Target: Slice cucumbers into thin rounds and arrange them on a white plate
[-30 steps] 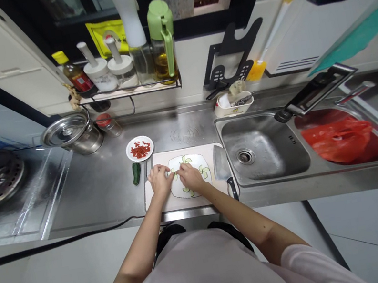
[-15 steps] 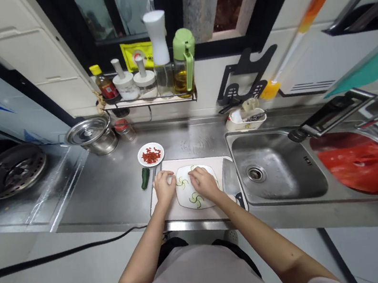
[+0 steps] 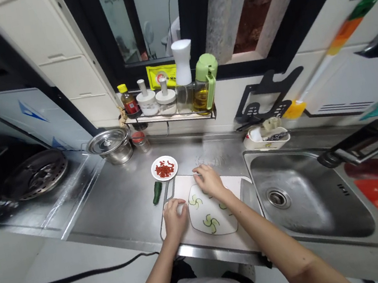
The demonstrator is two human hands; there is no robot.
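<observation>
A white square plate [image 3: 211,212] with cucumber slices laid in pinwheel shapes lies on a pale cutting board [image 3: 183,185]. My left hand [image 3: 174,217] rests on the board at the plate's left edge, fingers curled. My right hand [image 3: 209,180] reaches over the plate's far edge, fingers bent down; I cannot make out what they hold. A cucumber end [image 3: 157,192] lies left of the board. Behind it sits a small white dish of red chopped pieces [image 3: 164,168].
A cleaver [image 3: 247,191] lies at the board's right side beside the steel sink [image 3: 303,199]. A lidded steel pot [image 3: 110,146] and a condiment rack [image 3: 169,111] stand at the back. The stove [image 3: 31,175] is on the left. A black cable [image 3: 70,278] runs along the counter front.
The view has tilted up and right. My right hand moved from the plate's middle to its far edge. My left hand slid back toward the near left corner of the plate.
</observation>
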